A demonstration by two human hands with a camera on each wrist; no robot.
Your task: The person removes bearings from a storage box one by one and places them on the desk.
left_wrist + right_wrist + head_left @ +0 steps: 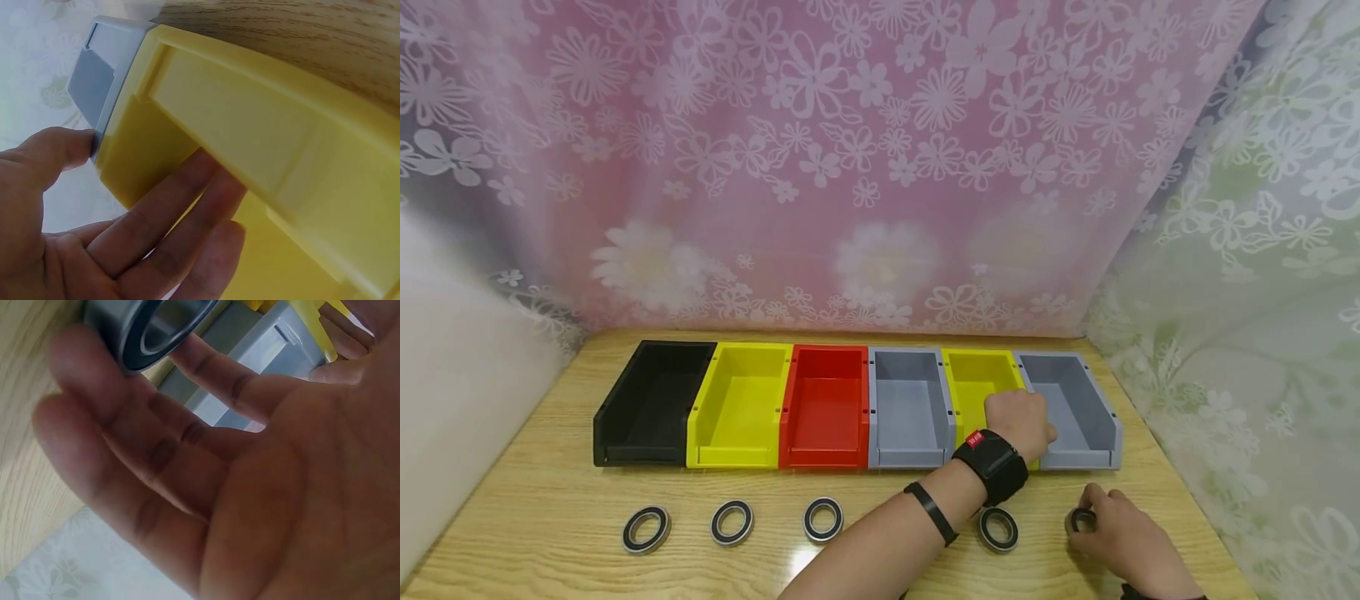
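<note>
In the head view my right hand [1123,533] pinches a ball bearing [1081,522], a metal ring with a black seal, at the table's right. The right wrist view shows the bearing [128,337] tilted between the thumb and fingers, against the wood. My left hand [1018,423] reaches over the front of the right-hand yellow bin [973,379]. In the left wrist view its thumb touches the edge where the grey bin [94,87] adjoins the yellow one. The loosely bent fingers [147,231] go inside, their tips hidden behind the front lip.
Black [651,400], yellow [745,408], red [827,408] and two grey bins, one in the middle [906,408], share the row. Several bearings lie before it, including one at the left [646,529] and one beside the left forearm [998,530]. A flowered curtain [850,167] hangs behind.
</note>
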